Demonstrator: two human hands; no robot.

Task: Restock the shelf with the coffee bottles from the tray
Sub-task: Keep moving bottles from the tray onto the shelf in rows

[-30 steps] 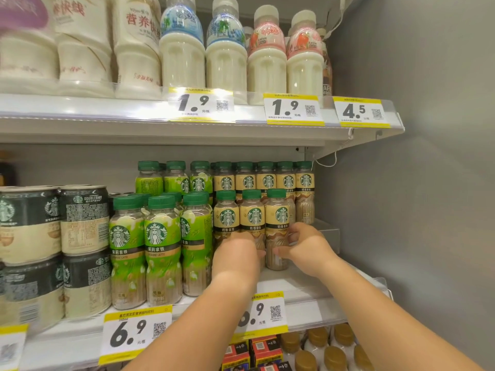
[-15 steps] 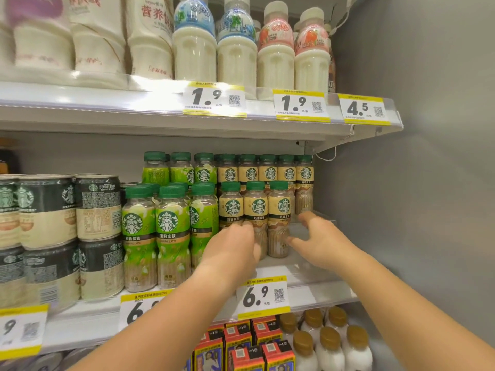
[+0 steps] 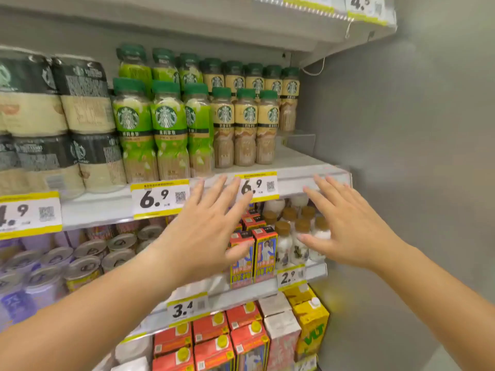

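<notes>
Your left hand [image 3: 211, 231] and right hand [image 3: 345, 223] hover before the shelf [image 3: 302, 162] edge, fingers spread wide, holding nothing. The tan-label Starbucks coffee bottles [image 3: 245, 129] stand mid-frame on it. They are probably full, weighty and slick-sleeved, so grip each mid-body.

The white shelf [image 3: 297, 160] carries, from left to right: dark cans [image 3: 83, 116] stacked two high, green-label bottles [image 3: 166, 129], and tan-label coffee bottles [image 3: 245, 127], all upright in rows. Price tags [image 3: 160, 199] line its front edge.

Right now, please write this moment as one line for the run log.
left hand: open, empty | right hand: open, empty | coffee bottles: upright on shelf, untouched | tray: not in view
</notes>
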